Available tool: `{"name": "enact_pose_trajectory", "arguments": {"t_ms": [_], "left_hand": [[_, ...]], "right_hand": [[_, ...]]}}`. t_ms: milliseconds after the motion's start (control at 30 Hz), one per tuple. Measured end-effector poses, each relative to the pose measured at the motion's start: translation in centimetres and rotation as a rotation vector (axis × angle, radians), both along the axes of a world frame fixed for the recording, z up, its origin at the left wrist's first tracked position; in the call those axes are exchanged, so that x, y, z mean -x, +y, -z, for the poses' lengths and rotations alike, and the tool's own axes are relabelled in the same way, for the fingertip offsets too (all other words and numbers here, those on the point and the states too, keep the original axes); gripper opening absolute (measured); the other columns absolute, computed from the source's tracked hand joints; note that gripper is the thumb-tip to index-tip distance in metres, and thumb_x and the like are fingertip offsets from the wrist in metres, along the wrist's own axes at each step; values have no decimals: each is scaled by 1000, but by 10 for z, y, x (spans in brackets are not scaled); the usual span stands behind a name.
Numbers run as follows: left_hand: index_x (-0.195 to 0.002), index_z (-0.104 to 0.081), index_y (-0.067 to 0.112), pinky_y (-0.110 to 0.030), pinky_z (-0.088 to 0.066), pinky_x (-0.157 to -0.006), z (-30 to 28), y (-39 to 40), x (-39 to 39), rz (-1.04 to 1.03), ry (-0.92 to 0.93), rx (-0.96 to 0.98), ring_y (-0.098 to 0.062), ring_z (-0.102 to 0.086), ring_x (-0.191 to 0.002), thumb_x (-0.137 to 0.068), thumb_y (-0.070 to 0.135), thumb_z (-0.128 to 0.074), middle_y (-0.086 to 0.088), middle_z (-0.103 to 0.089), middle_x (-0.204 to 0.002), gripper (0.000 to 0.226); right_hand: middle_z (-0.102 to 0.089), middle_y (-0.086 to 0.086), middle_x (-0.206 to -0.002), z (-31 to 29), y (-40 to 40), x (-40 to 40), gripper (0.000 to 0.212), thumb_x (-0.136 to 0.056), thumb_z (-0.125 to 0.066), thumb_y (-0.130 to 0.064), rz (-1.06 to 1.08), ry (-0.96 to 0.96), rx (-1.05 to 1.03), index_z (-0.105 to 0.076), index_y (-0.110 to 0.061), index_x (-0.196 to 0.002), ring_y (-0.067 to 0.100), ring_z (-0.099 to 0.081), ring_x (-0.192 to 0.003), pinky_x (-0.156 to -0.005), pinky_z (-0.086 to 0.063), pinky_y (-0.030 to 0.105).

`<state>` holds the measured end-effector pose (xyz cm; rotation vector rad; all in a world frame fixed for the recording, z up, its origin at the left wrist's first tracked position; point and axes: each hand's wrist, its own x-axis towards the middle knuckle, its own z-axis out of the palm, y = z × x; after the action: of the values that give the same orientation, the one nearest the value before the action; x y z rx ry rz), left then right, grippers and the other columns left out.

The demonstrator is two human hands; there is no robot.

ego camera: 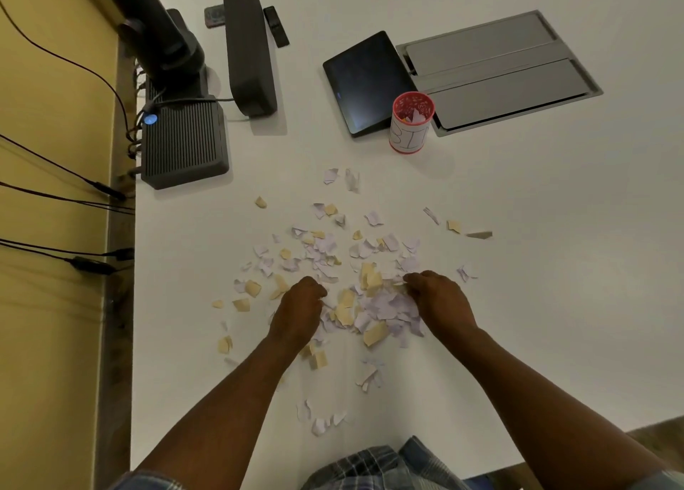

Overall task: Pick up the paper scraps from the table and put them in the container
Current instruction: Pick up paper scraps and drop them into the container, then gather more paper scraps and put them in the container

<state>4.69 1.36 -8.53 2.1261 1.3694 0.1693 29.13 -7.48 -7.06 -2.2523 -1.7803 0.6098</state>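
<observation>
Container [410,126] with paper scraps [414,113] inside

Both fingertips are curled under the left hand [299,306] and right hand [438,297], hidden in the paper scraps [374,304]. Beyond the scraps, what fills the container [411,121] is too small to tell.

Both hands [300,306] [440,302] amid paper scraps [374,304]; container [411,123] w/ scraps beyond.

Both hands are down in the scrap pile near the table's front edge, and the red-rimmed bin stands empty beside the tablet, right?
Not quite. The head view shows the bin already holds scraps. The rest holds: left hand and right hand are in the scrap pile, bin beside the tablet.
</observation>
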Motion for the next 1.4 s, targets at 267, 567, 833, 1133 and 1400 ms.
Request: {"name": "enact_pose_trajectory", "arguments": {"t_ms": [267,567,833,1133,1400], "left_hand": [[-90,-68,0,-25,-46,-74,-14,41,-6,-190,-131,-169,-27,-64,-86,-84,-1,-62,-15,-65,-93,8],[-130,-53,17,-41,-42,-97,-6,96,-35,-42,239,73,-32,-41,-123,-76,41,-74,-11,-40,-138,62],[-100,-72,0,-36,-49,-89,-8,96,-40,-31,108,16,-35,-62,-101,-85,4,-63,-20,-66,-104,18],[-93,-71,5,-18,-46,-71,-49,106,-52,-196,-50,12,-19,-68,-85,-80,17,-75,-9,-73,-95,18],[-90,-72,9,-2,-37,-58,-55,104,-62,-211,-52,50,-7,-59,-67,-79,26,-74,-5,-72,-88,20]], "right_hand": [[-74,10,-97,-34,20,-6,16,-86,-66,-7,126,164,-197,-74,-8,-100,26,-70,-84,-78,-54,29],[-75,4,-91,-58,57,-22,14,-85,-66,-8,310,303,-250,-76,-11,-95,4,-59,-64,-59,-39,-1],[-75,2,-87,-75,119,-52,16,-87,-65,-13,372,325,-346,-75,-10,-98,-3,-57,-54,-56,-43,3],[-73,1,-83,-88,247,-111,18,-87,-62,-22,393,161,-548,-75,-12,-93,7,-62,-68,-59,-40,5],[-70,19,-93,-62,298,-132,27,-89,-64,-24,210,-41,-288,-69,1,-97,29,-68,-85,-79,-48,27]]}}
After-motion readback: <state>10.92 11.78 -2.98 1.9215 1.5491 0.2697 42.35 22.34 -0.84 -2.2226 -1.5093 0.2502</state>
